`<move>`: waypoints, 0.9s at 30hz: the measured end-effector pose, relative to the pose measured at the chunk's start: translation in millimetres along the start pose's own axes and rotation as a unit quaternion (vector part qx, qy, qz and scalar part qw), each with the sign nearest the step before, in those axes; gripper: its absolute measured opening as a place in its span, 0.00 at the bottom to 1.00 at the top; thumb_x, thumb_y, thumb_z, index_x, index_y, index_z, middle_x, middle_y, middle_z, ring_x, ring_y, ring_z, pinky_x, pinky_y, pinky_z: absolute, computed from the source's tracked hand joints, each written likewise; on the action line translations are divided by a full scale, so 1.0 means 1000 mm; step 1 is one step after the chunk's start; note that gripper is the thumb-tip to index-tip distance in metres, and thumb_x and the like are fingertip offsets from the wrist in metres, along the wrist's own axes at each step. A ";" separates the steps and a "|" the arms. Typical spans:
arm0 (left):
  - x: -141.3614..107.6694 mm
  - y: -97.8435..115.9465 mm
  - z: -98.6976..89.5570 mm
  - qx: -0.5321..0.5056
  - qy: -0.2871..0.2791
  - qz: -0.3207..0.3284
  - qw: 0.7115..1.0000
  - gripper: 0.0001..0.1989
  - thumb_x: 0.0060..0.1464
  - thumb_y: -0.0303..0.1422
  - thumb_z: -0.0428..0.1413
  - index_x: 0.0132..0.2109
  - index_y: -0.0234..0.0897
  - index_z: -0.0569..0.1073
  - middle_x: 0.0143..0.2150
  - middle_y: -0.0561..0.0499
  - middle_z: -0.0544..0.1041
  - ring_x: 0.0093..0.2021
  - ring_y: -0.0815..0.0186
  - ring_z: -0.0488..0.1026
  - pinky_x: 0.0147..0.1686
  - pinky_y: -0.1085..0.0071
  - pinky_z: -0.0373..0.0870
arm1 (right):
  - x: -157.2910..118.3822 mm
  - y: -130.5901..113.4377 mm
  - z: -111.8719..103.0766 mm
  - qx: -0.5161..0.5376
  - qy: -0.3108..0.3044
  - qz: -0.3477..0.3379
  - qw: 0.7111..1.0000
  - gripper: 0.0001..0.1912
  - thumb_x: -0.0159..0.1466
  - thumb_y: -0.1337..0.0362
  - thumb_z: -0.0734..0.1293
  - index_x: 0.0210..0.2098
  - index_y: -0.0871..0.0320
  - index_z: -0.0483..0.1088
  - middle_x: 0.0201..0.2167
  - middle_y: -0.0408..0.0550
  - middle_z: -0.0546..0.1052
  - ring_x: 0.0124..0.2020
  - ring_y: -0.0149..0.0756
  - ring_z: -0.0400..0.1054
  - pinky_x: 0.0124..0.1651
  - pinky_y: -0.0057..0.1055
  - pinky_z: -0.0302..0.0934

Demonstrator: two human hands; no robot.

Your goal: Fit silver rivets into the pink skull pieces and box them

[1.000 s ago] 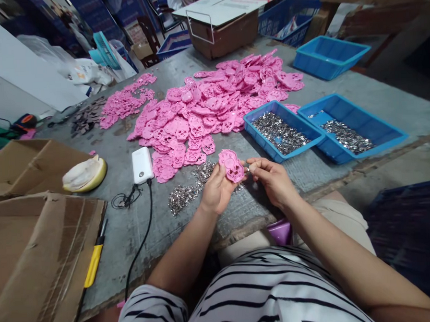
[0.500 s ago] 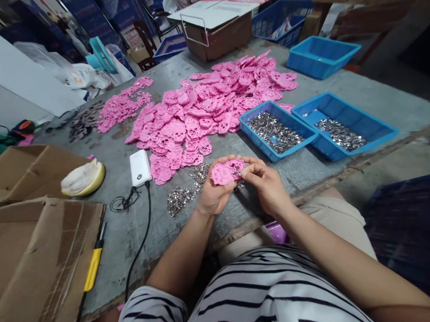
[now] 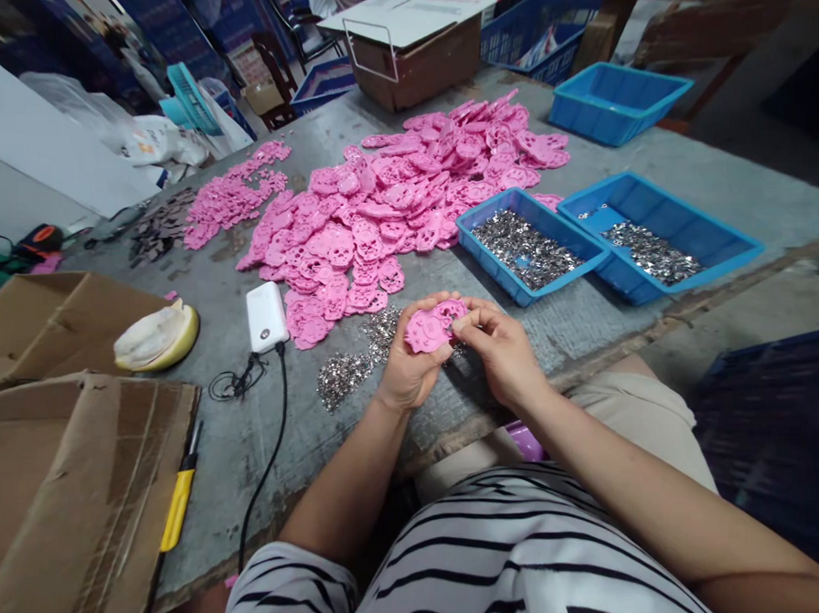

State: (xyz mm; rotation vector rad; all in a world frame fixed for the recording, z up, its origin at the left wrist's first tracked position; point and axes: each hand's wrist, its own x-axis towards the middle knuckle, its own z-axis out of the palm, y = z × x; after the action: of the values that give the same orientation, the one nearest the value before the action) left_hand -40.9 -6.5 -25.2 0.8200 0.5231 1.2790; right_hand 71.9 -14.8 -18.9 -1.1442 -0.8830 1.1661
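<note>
A pink plastic piece (image 3: 427, 331) with cut-out holes is held up over the table's near edge. My left hand (image 3: 407, 371) is closed around its left side, thumb along the lower rim. My right hand (image 3: 504, 352) pinches at the piece's right end, thumb and forefinger over a hole; whether a small metal part is between them is too small to see. Just behind and left of my hands lie loose small metal parts (image 3: 345, 376). A large heap of similar pink pieces (image 3: 370, 226) spreads across the table beyond.
Two blue trays (image 3: 573, 280) of metal parts stand to the right, another blue tray (image 3: 619, 103) behind. At left are a white power bank (image 3: 266, 316) with a cable, a fruit rind (image 3: 160, 338), a yellow-handled screwdriver (image 3: 179, 511) and cardboard boxes (image 3: 63, 508).
The pink piece has turned slightly in my hands, and my right thumb and forefinger have shifted a little left onto it. The other things lie as before.
</note>
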 end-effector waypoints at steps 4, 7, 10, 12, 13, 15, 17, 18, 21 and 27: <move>0.000 0.000 0.003 0.014 0.011 0.007 1.000 0.25 0.34 0.32 0.71 0.43 0.45 0.72 0.52 0.50 0.73 0.60 0.55 0.66 0.62 0.56 0.57 | 0.000 0.004 -0.001 -0.026 -0.002 -0.022 0.999 0.11 0.51 0.56 0.71 0.21 0.55 0.69 0.41 0.49 0.72 0.48 0.43 0.65 0.54 0.42 0.57; -0.001 -0.001 0.003 0.010 0.016 0.005 1.000 0.25 0.36 0.31 0.70 0.44 0.44 0.72 0.53 0.49 0.73 0.60 0.56 0.66 0.62 0.56 0.56 | 0.000 0.007 -0.003 -0.058 0.001 -0.070 0.996 0.09 0.53 0.57 0.70 0.23 0.54 0.70 0.43 0.49 0.72 0.49 0.43 0.65 0.56 0.42 0.55; -0.001 -0.002 0.003 0.009 0.019 -0.001 1.000 0.26 0.36 0.31 0.70 0.45 0.44 0.72 0.53 0.48 0.73 0.60 0.55 0.66 0.62 0.56 0.56 | 0.001 0.008 -0.004 -0.063 0.001 -0.086 0.994 0.09 0.54 0.58 0.70 0.23 0.54 0.70 0.44 0.49 0.72 0.50 0.43 0.64 0.57 0.43 0.55; 0.000 -0.003 0.002 0.015 0.016 0.003 1.000 0.25 0.36 0.31 0.70 0.45 0.44 0.72 0.53 0.49 0.73 0.60 0.56 0.66 0.62 0.57 0.56 | 0.001 0.007 -0.004 -0.047 -0.002 -0.063 0.997 0.09 0.53 0.57 0.70 0.22 0.55 0.70 0.43 0.49 0.72 0.50 0.43 0.64 0.56 0.43 0.55; 0.000 -0.003 0.002 0.019 0.014 0.008 1.000 0.25 0.37 0.31 0.70 0.45 0.44 0.72 0.53 0.49 0.73 0.60 0.56 0.66 0.62 0.57 0.56 | 0.002 0.007 -0.004 -0.039 -0.003 -0.051 0.998 0.10 0.52 0.57 0.71 0.22 0.55 0.70 0.42 0.49 0.72 0.49 0.43 0.64 0.56 0.43 0.55; 0.000 -0.004 0.001 0.028 0.007 0.022 0.999 0.24 0.38 0.30 0.69 0.44 0.44 0.72 0.53 0.49 0.73 0.60 0.57 0.66 0.62 0.57 0.56 | 0.002 0.005 -0.004 -0.028 -0.002 -0.034 0.999 0.10 0.51 0.57 0.71 0.21 0.55 0.70 0.41 0.49 0.71 0.48 0.43 0.64 0.56 0.42 0.55; 0.000 -0.004 0.000 0.035 -0.001 0.030 0.999 0.23 0.39 0.30 0.69 0.45 0.44 0.73 0.54 0.49 0.73 0.60 0.57 0.66 0.62 0.57 0.56 | 0.003 0.004 -0.003 -0.016 0.000 -0.021 1.000 0.10 0.50 0.57 0.71 0.20 0.55 0.70 0.39 0.49 0.71 0.47 0.43 0.64 0.55 0.42 0.55; 0.000 -0.004 0.000 0.037 -0.003 0.030 0.999 0.23 0.39 0.30 0.68 0.45 0.44 0.73 0.54 0.49 0.73 0.60 0.57 0.66 0.62 0.57 0.56 | 0.003 0.004 -0.002 -0.010 0.002 -0.014 1.000 0.10 0.49 0.57 0.71 0.20 0.55 0.70 0.38 0.48 0.72 0.46 0.43 0.64 0.55 0.42 0.55; 0.000 -0.004 0.000 0.043 0.000 0.029 0.999 0.23 0.39 0.30 0.69 0.44 0.45 0.72 0.53 0.49 0.73 0.60 0.56 0.65 0.62 0.56 0.57 | 0.002 0.003 -0.001 0.002 0.012 -0.003 1.000 0.10 0.49 0.56 0.71 0.19 0.55 0.70 0.37 0.47 0.72 0.45 0.42 0.65 0.55 0.42 0.55; -0.001 -0.003 0.002 0.048 -0.004 0.047 0.998 0.22 0.40 0.30 0.68 0.44 0.45 0.74 0.53 0.50 0.73 0.60 0.57 0.66 0.62 0.57 0.56 | -0.001 0.003 0.001 0.018 0.025 0.007 0.999 0.09 0.48 0.58 0.71 0.19 0.55 0.71 0.38 0.48 0.73 0.46 0.42 0.65 0.55 0.41 0.56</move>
State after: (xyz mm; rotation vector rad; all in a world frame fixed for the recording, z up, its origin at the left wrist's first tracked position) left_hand -37.7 -8.2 -26.3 0.9382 0.5492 1.3439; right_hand 69.7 -15.0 -21.5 -1.1464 -0.8131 1.1551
